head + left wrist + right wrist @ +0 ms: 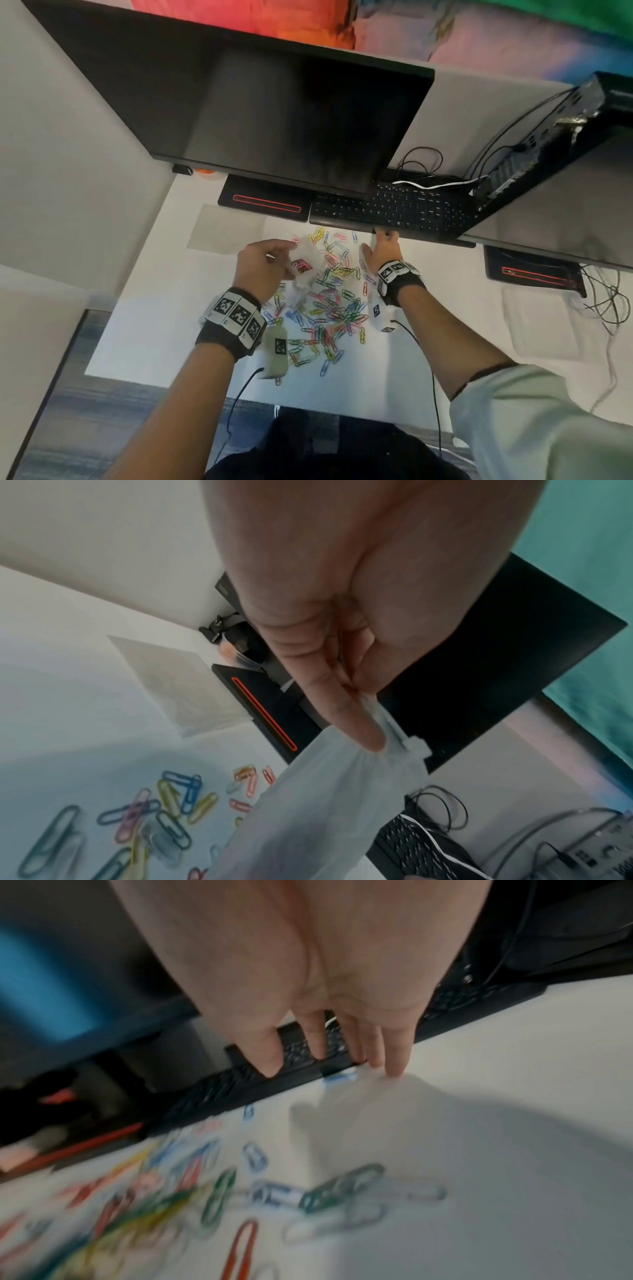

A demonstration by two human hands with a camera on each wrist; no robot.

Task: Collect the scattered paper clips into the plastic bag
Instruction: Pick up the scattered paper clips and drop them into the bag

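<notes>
On white tabletop (pixel 144 329), most coloured paper clips (pixel 330 301) lie loose between hands; task barely begun, few if any visibly bagged. Left hand (pixel 262 269) pinches rim of clear plastic bag (pixel 303 269), lifted over pile. Right hand (pixel 383 251) open, fingers straight, reaching to far-edge clips by keyboard (pixel 394 209).

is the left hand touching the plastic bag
Touching: the left wrist view shows the left hand pinching the plastic bag top edge between its fingers.
</notes>
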